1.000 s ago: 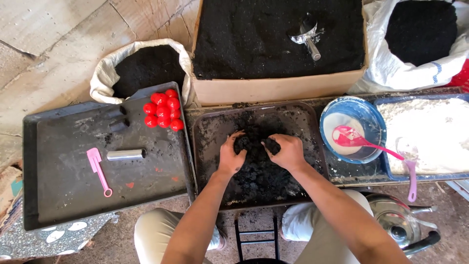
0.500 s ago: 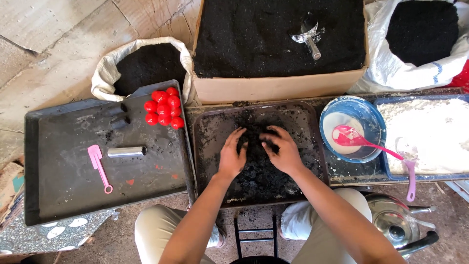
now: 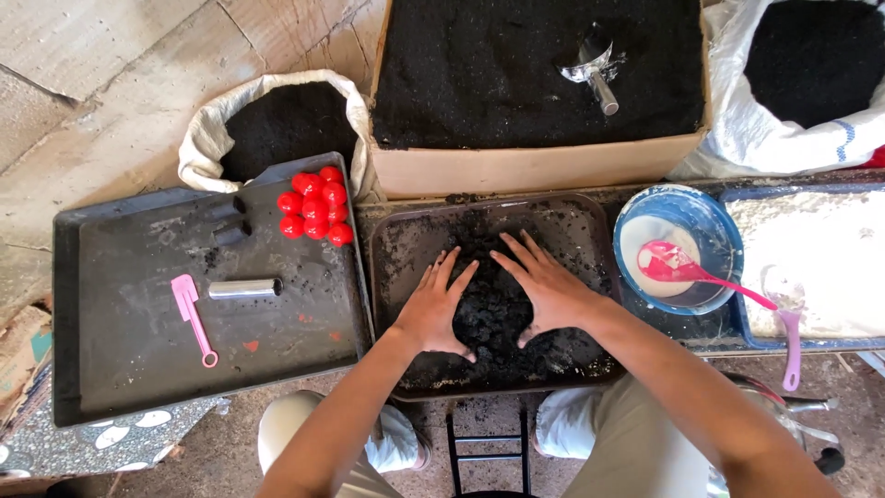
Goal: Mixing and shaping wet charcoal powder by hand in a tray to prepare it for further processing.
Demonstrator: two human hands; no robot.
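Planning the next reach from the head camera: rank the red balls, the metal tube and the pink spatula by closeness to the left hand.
From the left hand, pressed flat on the dark mix:
1. Red balls, up and to its left, at the big tray's corner.
2. Metal tube, lying farther left, mid-tray.
3. Pink spatula, farthest left, just beyond the tube.
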